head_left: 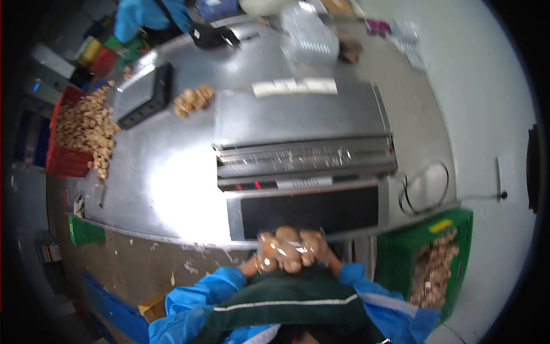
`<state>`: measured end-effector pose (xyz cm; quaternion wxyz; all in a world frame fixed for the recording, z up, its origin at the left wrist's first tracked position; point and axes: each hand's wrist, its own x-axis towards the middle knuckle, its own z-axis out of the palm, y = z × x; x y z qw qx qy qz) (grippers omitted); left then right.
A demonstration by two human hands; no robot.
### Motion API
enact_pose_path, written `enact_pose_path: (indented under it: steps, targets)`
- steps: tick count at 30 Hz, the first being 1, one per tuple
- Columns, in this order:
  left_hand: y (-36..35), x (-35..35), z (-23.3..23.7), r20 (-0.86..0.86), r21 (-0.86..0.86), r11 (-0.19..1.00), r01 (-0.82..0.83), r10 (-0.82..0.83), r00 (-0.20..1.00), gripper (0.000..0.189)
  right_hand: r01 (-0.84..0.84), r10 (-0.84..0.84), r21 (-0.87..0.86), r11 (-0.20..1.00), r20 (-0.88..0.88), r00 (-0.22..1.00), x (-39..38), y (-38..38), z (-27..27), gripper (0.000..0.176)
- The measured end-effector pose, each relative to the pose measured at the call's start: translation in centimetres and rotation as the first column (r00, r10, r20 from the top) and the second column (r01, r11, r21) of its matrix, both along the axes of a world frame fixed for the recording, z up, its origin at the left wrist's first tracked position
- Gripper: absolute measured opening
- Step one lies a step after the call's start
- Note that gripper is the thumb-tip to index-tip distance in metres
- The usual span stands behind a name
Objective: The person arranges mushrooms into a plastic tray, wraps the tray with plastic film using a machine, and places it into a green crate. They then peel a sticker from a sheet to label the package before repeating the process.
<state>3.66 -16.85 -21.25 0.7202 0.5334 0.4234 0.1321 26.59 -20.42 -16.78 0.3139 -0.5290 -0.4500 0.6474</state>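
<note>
A clear plastic-wrapped pack of brown mushrooms (288, 250) is held close against the front of my dark green apron. My left hand (250, 267) grips its left end and my right hand (331, 261) its right end. Most of the fingers are hidden behind the pack and blurred. Just beyond the pack is the black front plate (309, 211) of a metal wrapping machine (303, 163), which has red lights on its front.
A red crate (67, 161) at the left spills mushrooms onto the steel table (189, 137). Near it stand a scale (143, 94) and a small mushroom pile (193, 100). Clear trays (310, 37) stack at the back. A green crate (395, 252) and cable (427, 209) are at right. A co-worker (152, 14) stands opposite.
</note>
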Motion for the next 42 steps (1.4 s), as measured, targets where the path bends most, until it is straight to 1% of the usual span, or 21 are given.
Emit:
enact_pose_path:
  steps: [1, 2, 4, 8, 9, 11, 13, 15, 17, 19, 20, 23, 25, 26, 29, 30, 31, 34, 35, 39, 42]
  targets:
    - [0.7, 1.7, 2.5, 0.143, -0.154, 0.988, -0.029, 0.051, 0.988, 0.026, 0.057, -0.142, 0.451, 0.891, 0.156, 0.977, -1.6, -0.2, -4.0, 0.025]
    - [1.4, 3.2, 5.9, 0.291, -0.344, 0.939, -0.023, 0.130, 0.948, 0.029, -0.102, -0.244, 0.623, 0.776, 0.444, 0.862, -1.2, -0.7, -1.0, 0.039]
    - [1.8, 4.7, 12.2, 0.498, -0.604, 0.793, 0.078, 0.299, 0.814, 0.035, 0.019, -0.115, 0.419, 0.908, 0.203, 0.972, -1.2, -0.7, 2.6, 0.041]
    - [2.5, 4.8, 18.4, 0.629, -0.694, 0.690, 0.204, 0.445, 0.637, 0.046, 0.119, -0.132, -0.073, 0.990, -0.215, 0.968, -0.3, -0.5, 7.6, 0.046]
    - [2.3, 4.6, 18.2, 0.636, -0.686, 0.698, 0.204, 0.440, 0.634, 0.046, 0.133, -0.163, -0.123, 0.983, -0.279, 0.946, -0.1, -0.5, 8.5, 0.047]
    - [2.5, 3.7, 17.7, 0.331, -0.251, 0.961, -0.116, 0.198, 0.923, 0.051, 0.167, -0.248, -0.225, 0.960, -0.405, 0.880, 0.2, -0.7, 10.0, 0.049]
    - [4.1, 3.1, 21.1, 0.361, -0.581, 0.771, -0.262, 0.532, 0.766, 0.032, 0.223, -0.362, -0.307, 0.925, -0.534, 0.765, 0.5, -1.0, 11.6, 0.052]
    - [2.9, 0.4, 18.6, 0.070, -0.066, 0.983, 0.169, -0.164, 0.984, 0.042, 0.254, -0.460, -0.393, 0.884, -0.630, 0.626, 0.3, -1.2, 13.3, 0.054]
    - [2.6, 0.8, 18.7, 0.167, -0.086, 0.984, 0.157, -0.141, 0.976, 0.052, 0.269, -0.546, -0.479, 0.835, -0.670, 0.503, -0.3, -0.8, 15.1, 0.056]
    - [3.5, 2.8, 22.6, 0.292, -0.558, 0.819, 0.136, 0.040, 0.955, 0.036, 0.269, -0.639, -0.583, 0.767, -0.655, 0.402, -1.3, 0.8, 16.6, 0.059]
    - [3.0, 3.0, 22.5, 0.232, -0.575, 0.816, 0.051, 0.103, 0.967, 0.035, 0.266, -0.679, -0.627, 0.732, -0.645, 0.350, -1.3, 1.5, 17.2, 0.060]
    - [3.2, 3.3, 23.2, 0.285, -0.606, 0.790, 0.093, 0.107, 0.953, 0.039, 0.181, -0.374, -0.358, 0.916, -0.926, 0.060, 1.2, 0.4, 14.4, 0.072]
    - [3.1, 3.1, 22.5, 0.254, -0.630, 0.775, 0.052, 0.142, 0.957, 0.046, 0.392, -0.350, -0.211, 0.895, -0.878, 0.327, 3.1, -0.6, 14.0, 0.080]
    - [3.1, 3.0, 22.2, 0.244, -0.648, 0.761, 0.023, 0.179, 0.953, 0.049, 0.373, -0.123, 0.047, 0.927, -0.900, 0.419, 4.7, -0.8, 12.3, 0.074]
    - [2.6, 3.1, 21.4, 0.234, -0.723, 0.686, -0.082, 0.355, 0.905, 0.056, 0.513, -0.335, -0.012, 0.858, -0.771, 0.542, 4.4, -1.1, 15.1, 0.085]
    - [2.8, 3.2, 21.1, 0.269, -0.736, 0.666, -0.117, 0.448, 0.853, 0.058, 0.471, -0.324, -0.066, 0.880, -0.808, 0.491, 3.9, -1.0, 14.4, 0.109]
    - [2.7, 3.4, 20.7, 0.296, -0.757, 0.636, -0.149, 0.537, 0.790, 0.059, 0.465, -0.313, -0.038, 0.884, -0.789, 0.530, 3.1, -0.5, 13.7, 0.108]
    - [3.3, 4.4, 19.1, 0.364, -0.634, 0.740, -0.224, 0.541, 0.758, 0.061, 0.388, -0.285, -0.078, 0.918, -0.811, 0.511, 0.6, 1.0, 12.4, 0.097]
    - [3.1, 4.6, 18.8, 0.406, -0.555, 0.792, -0.254, 0.525, 0.748, 0.061, 0.439, -0.318, -0.106, 0.892, -0.839, 0.442, -0.1, 1.4, 11.8, 0.064]
    - [2.6, 4.8, 16.6, 0.448, -0.300, 0.920, -0.254, 0.371, 0.814, 0.044, 0.435, -0.311, -0.051, 0.899, -0.773, 0.552, 0.3, 2.8, 14.7, 0.074]
    - [2.4, 5.0, 16.2, 0.469, -0.305, 0.912, -0.274, 0.394, 0.790, 0.055, 0.457, -0.358, -0.062, 0.887, -0.717, 0.598, 0.6, 3.2, 15.2, 0.071]
